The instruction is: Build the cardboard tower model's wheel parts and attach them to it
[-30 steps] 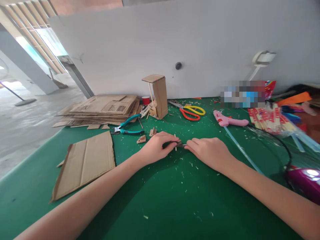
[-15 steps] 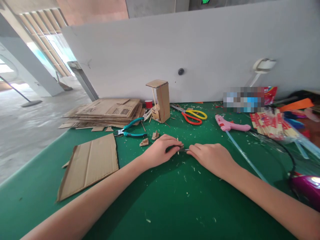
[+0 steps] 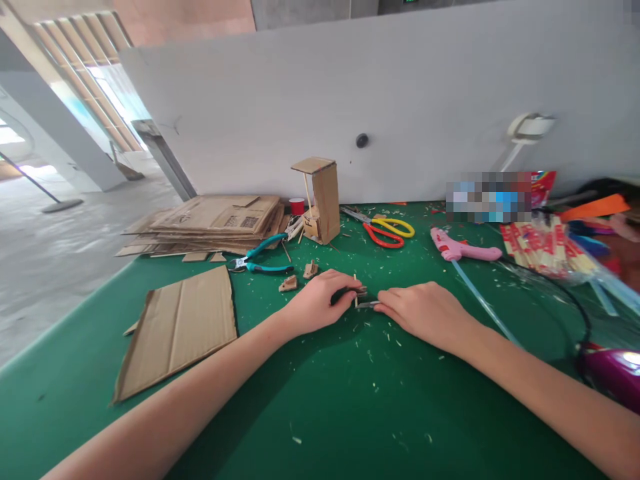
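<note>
Both my hands rest on the green table (image 3: 350, 413) near its middle. My left hand (image 3: 315, 303) is closed around a small dark object (image 3: 345, 295) with a short wooden stick (image 3: 355, 287) standing beside it. My right hand (image 3: 425, 313) is closed in a pinch on a thin metal blade or tool tip (image 3: 367, 304) that points left toward that object. The two hands almost meet. What exactly the dark object is stays hidden under my fingers.
Teal pliers (image 3: 260, 261) and small cardboard bits (image 3: 289, 284) lie behind my left hand. A cardboard sheet (image 3: 183, 327), a cardboard stack (image 3: 215, 217), a small cardboard model (image 3: 323, 200), scissors (image 3: 385, 230), a pink glue gun (image 3: 463, 249), packed sticks (image 3: 545, 243) and a purple device (image 3: 613, 373) surround them.
The hands have barely moved. My right hand has drawn slightly to the right, so more of the thin metal piece shows between the hands. The camera tilted a little.
</note>
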Demonstrator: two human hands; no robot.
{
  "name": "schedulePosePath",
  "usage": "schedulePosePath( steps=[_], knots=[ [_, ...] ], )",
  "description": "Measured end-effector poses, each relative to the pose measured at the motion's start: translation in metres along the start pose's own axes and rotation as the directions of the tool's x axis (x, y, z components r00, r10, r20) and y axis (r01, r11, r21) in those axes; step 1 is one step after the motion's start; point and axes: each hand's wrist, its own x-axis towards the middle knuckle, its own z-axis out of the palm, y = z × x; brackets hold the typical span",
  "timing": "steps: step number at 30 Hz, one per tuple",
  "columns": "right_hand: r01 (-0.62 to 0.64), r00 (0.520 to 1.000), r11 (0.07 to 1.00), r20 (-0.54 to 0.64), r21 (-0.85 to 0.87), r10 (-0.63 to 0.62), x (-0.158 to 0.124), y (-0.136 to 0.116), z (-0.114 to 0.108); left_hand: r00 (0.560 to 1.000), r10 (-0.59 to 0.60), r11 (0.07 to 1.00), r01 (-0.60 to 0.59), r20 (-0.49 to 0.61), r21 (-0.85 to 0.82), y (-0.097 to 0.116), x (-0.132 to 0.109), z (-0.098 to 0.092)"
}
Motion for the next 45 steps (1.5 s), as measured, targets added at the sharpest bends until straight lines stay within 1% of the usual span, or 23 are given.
schedulePosePath(
  steps=[2,6,8,11,13,18,20,23,25,28,30,32,34,36,38,40,42,45],
  knots=[
    [0.013,1.000,1.000,-0.019,-0.006,-0.013,-0.0006,-0.0004,0.0002,1.000,-0.007,1.000,0.007,0.000,-0.004,-0.0006,-0.0005,-0.0001],
    [-0.078,0.993,0.994,-0.098,-0.070,0.071,-0.0026,-0.0025,0.0037,1.000,-0.021,1.000,0.021,-0.007,0.000,-0.0017,-0.0020,0.0003],
    [-0.076,0.994,0.995,-0.081,-0.059,0.071,-0.0026,-0.0022,0.0040,1.000,-0.026,1.000,0.026,-0.006,-0.001,-0.0017,-0.0021,0.0003],
    [-0.011,0.999,1.000,-0.030,-0.006,0.011,-0.0013,-0.0006,0.0022,0.999,-0.036,0.999,0.036,0.003,-0.006,-0.0005,-0.0011,-0.0003],
    [0.008,1.000,1.000,-0.026,-0.009,-0.008,-0.0008,-0.0006,0.0014,0.999,-0.050,0.999,0.050,0.009,-0.008,0.0008,-0.0005,-0.0010],
    [-0.072,0.994,0.993,-0.087,-0.089,0.064,-0.0012,-0.0031,0.0027,0.999,-0.046,0.999,0.046,0.007,-0.020,0.0026,-0.0008,-0.0014],
    [-0.058,0.997,0.996,-0.057,-0.065,0.054,-0.0005,-0.0026,0.0021,0.999,-0.050,0.998,0.050,0.003,-0.026,0.0017,-0.0010,-0.0011],
    [0.003,1.000,1.000,-0.008,-0.013,-0.003,0.0009,-0.0008,0.0007,0.997,-0.077,0.996,0.077,0.003,-0.050,-0.0002,-0.0009,-0.0010],
    [0.010,1.000,1.000,-0.020,-0.014,-0.010,0.0009,-0.0007,0.0011,0.996,-0.089,0.993,0.089,0.014,-0.073,-0.0009,-0.0008,-0.0012],
    [-0.059,0.996,0.996,-0.077,-0.060,0.054,-0.0007,-0.0021,0.0037,0.994,-0.103,0.990,0.106,0.034,-0.091,-0.0004,-0.0005,-0.0018],
    [-0.089,0.994,0.994,-0.076,-0.062,0.084,-0.0011,-0.0020,0.0044,0.991,-0.120,0.988,0.125,0.051,-0.093,0.0005,-0.0002,-0.0021],
    [-0.062,0.998,0.998,-0.035,-0.030,0.061,-0.0004,-0.0005,0.0034,0.989,-0.134,0.986,0.140,0.059,-0.094,0.0013,-0.0001,-0.0022],
    [-0.008,1.000,1.000,0.003,0.006,0.008,0.0009,0.0014,0.0017,0.988,-0.142,0.984,0.147,0.055,-0.096,0.0018,-0.0003,-0.0021],
    [0.024,1.000,1.000,0.008,0.009,-0.024,0.0013,0.0019,0.0009,0.989,-0.140,0.984,0.145,0.050,-0.099,0.0020,-0.0006,-0.0020],
    [0.001,1.000,0.999,-0.025,-0.033,-0.002,0.0001,0.0004,0.0019,0.990,-0.134,0.985,0.138,0.050,-0.099,0.0022,-0.0007,-0.0019],
    [-0.054,0.997,0.995,-0.064,-0.081,0.049,-0.0020,-0.0020,0.0038,0.991,-0.123,0.987,0.127,0.050,-0.097,0.0025,-0.0002,-0.0018],
    [-0.090,0.994,0.992,-0.071,-0.092,0.083,-0.0034,-0.0034,0.0049,0.991,-0.122,0.988,0.126,0.050,-0.094,0.0028,0.0006,-0.0019],
    [-0.034,0.999,0.999,-0.018,-0.040,0.033,-0.0023,-0.0020,0.0039,0.989,-0.136,0.985,0.140,0.051,-0.097,0.0029,0.0011,-0.0021]
  ],
)
